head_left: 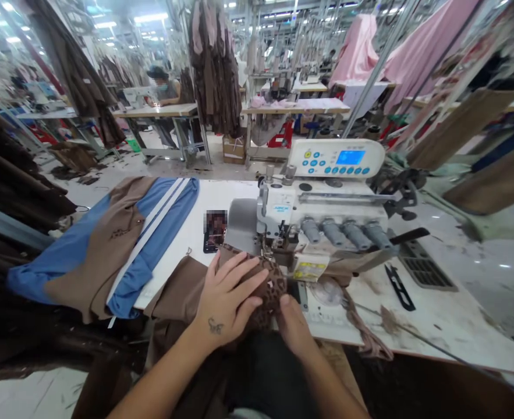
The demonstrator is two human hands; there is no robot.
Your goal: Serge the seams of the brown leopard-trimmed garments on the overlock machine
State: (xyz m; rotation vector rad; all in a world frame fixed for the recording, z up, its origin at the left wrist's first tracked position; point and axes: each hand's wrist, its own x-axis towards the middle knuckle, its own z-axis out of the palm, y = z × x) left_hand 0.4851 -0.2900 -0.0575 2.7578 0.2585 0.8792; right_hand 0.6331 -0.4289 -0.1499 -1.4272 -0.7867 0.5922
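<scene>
My left hand [228, 297] lies palm down, fingers apart and flat, across the leopard-print cloth [277, 288], pressing it without gripping. My right hand [295, 329] has its thumb at the cloth's right edge; its fingers are tucked out of sight, so I cannot tell whether they pinch it or only support it.

The print piece sits just in front of the sewing machine [344, 212], its far edge up by the presser foot [266, 251] — whether it is actually under the foot, my knuckles and the shadow hide. Plain brown cloth [180, 285] spreads from beneath my left hand over the near edge of the counter [211, 195].

As for progress, I judge this piece to be partway through: it is laid out and up at the machine, but not yet clear of it. I see no finished seam on it, so how much is stitched and how much is left I can't say. The blue-and-brown garment [103, 233] lies folded at the counter's left end; whether it is done or waiting, nothing shows. The black snips [399, 286] lie to the right of the machine — untouched, with both of my 2 hands on the cloth.
</scene>
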